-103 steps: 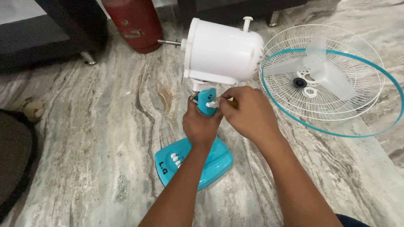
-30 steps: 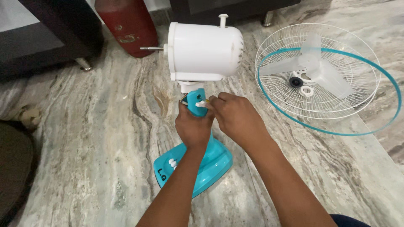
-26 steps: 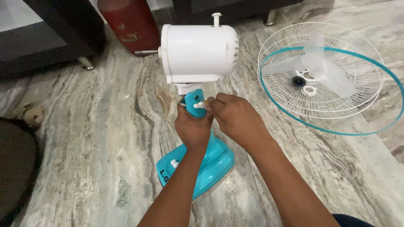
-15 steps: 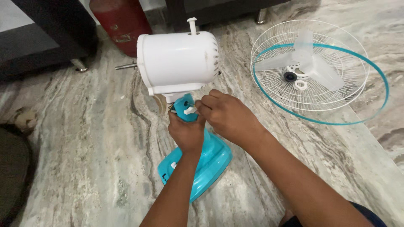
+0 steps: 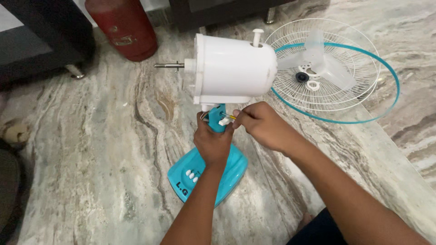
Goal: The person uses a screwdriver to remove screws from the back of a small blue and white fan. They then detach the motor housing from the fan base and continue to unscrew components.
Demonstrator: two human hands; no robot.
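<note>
**Fan neck fastener being worked, motor housing held steady**

Step in hand, as I read it: work on the joint where the white motor housing [image 5: 234,68] meets the teal neck [image 5: 218,122] of the table fan; centre of frame. Left hand [image 5: 212,144] wrapped shut round the neck, just below the housing, bracing it; right hand [image 5: 261,124] w/ fingers pinched together on a thin yellowish tool or pin [image 5: 228,116], tip at a small white fitting [image 5: 223,121] on the neck; can't tell if it's a screwdriver or a screw. Teal base [image 5: 227,174] w/ white buttons sits on the marble floor [image 5: 91,149], lower centre; bare metal shaft [image 5: 169,66] sticks out of the housing toward the left.

Off the fan: wire guard w/ teal rim [image 5: 336,63] lies flat at upper right, clear blade [image 5: 318,56] resting in it, apart from the housing; red cylinder [image 5: 121,27] upper left, dark furniture [image 5: 41,41] beside it.

Next move prob. calls for: firm hold on the neck so the top-heavy housing doesn't tip; fine, straight pressure at the fitting; small part easy to drop on the patterned floor.
</note>
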